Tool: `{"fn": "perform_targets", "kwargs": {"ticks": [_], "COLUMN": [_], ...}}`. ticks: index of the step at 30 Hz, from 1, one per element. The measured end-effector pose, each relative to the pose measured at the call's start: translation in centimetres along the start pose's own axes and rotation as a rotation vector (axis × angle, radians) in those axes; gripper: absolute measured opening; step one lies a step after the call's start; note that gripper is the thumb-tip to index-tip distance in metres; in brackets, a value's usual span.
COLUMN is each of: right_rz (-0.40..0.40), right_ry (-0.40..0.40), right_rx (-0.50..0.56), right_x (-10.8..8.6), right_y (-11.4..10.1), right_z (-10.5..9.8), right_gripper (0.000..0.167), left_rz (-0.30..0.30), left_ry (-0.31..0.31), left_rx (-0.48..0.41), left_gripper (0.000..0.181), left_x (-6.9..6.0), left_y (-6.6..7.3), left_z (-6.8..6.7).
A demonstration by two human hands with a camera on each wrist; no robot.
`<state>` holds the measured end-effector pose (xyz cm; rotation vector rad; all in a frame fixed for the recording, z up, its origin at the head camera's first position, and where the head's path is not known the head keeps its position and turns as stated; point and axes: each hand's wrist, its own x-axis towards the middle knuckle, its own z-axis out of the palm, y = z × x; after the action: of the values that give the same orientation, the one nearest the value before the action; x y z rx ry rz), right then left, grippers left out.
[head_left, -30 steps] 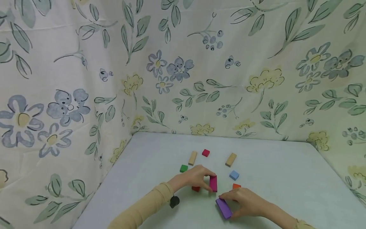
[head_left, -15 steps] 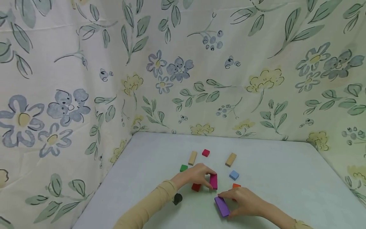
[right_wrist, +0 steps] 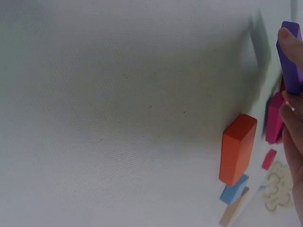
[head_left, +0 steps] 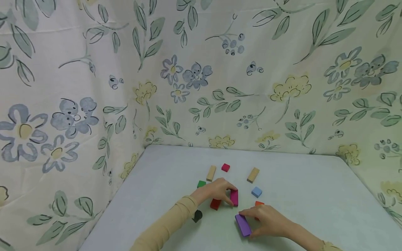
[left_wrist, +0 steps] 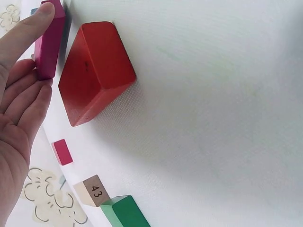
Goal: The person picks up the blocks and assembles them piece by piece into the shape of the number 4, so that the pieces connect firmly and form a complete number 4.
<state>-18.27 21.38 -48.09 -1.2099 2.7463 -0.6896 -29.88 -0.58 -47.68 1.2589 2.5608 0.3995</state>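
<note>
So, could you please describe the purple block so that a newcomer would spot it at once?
Start at the white table and find the right hand, low in the head view. It grips the purple block by its two ends. No other block in sight is purple; the left hand holds a magenta block.

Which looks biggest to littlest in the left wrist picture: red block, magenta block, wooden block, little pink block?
Red block
Magenta block, partly hidden
Wooden block
Little pink block
That's only looks: nearer blocks look bigger.
</note>
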Motion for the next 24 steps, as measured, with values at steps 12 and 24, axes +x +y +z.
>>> {"fn": "perform_targets", "kwargs": {"ticks": [12, 24], "right_rz": [0.015, 0.076], "right_ry": [-0.003, 0.008], "right_rx": [0.006, -0.021], "right_x": [0.2, 0.38], "right_y": [-0.27, -0.5], "right_z": [0.09, 0.26], "right_gripper": [0.062, 0.061], "left_rz": [0.038, 0.02], "left_ry": [0.009, -0.013], "left_rx": [0.017, 0.011], "left_gripper": [0.059, 0.059], "left_x": [0.26, 0.42], "left_y": [-0.37, -0.48], "left_z": [0.4, 0.62]}}
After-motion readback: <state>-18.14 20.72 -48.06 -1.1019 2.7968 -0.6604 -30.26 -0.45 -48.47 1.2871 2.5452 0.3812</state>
